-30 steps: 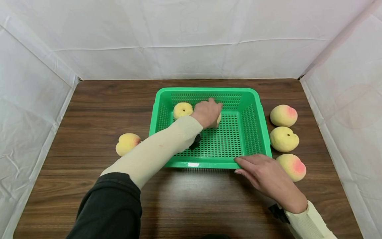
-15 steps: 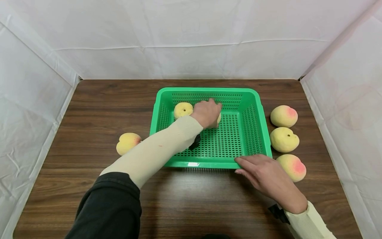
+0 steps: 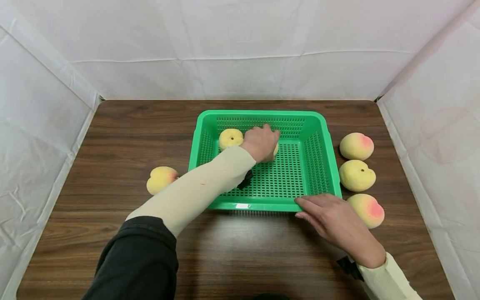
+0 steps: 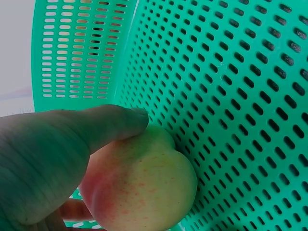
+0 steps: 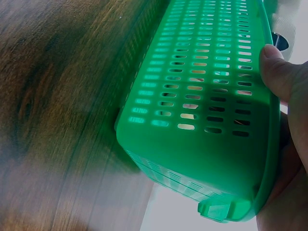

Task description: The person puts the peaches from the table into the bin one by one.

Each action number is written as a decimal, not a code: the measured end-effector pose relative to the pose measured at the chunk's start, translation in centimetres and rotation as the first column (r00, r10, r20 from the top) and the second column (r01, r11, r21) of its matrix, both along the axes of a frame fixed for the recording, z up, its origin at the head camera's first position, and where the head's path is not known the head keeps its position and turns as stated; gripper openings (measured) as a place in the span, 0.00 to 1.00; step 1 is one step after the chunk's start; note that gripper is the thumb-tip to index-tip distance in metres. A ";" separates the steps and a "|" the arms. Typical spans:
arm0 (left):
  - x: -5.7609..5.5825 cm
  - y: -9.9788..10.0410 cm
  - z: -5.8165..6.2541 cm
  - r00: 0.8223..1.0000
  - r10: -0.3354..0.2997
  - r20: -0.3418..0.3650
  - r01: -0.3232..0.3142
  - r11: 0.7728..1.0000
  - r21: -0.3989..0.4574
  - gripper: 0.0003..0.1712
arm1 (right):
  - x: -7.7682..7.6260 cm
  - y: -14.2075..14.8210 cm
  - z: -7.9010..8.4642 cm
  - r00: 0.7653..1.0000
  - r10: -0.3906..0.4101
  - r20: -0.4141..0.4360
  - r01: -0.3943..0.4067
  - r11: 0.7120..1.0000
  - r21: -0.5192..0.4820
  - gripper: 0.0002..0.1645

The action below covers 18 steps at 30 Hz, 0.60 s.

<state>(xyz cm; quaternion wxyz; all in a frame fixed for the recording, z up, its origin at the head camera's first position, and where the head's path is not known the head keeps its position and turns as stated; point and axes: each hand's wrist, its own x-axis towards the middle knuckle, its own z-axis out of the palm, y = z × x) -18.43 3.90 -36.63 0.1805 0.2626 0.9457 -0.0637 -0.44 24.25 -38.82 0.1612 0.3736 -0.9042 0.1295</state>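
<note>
While the left hand [image 3: 260,143] grips a peach [image 4: 144,185] inside the green basket [image 3: 270,206], the right hand [image 3: 335,221], well apart, pinches its near rim by the right corner. Second peach [image 3: 230,137] sits in the basket, left; three peaches [image 3: 357,176] right outside, lone peach [image 3: 160,179] left, on wooden table [image 3: 243,258].

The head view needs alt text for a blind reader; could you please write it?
A person's left hand holds a mostly hidden peach inside a green basket, beside another peach, while the right hand grips the basket's near rim. On the table, three peaches lie to the basket's right and one to its left.
</note>
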 end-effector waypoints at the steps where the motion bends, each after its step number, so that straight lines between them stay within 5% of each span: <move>1: 0.0 0.0 0.0 1.000 0.001 0.000 -0.001 1.000 0.003 0.47 | 0.0 0.0 0.0 1.000 0.000 0.000 0.000 1.000 -0.001 0.33; 18: 0.4 -0.3 0.4 1.000 0.007 -0.018 -0.006 0.999 0.045 0.42 | -0.1 0.0 0.0 1.000 0.006 0.009 -0.006 1.000 0.016 0.33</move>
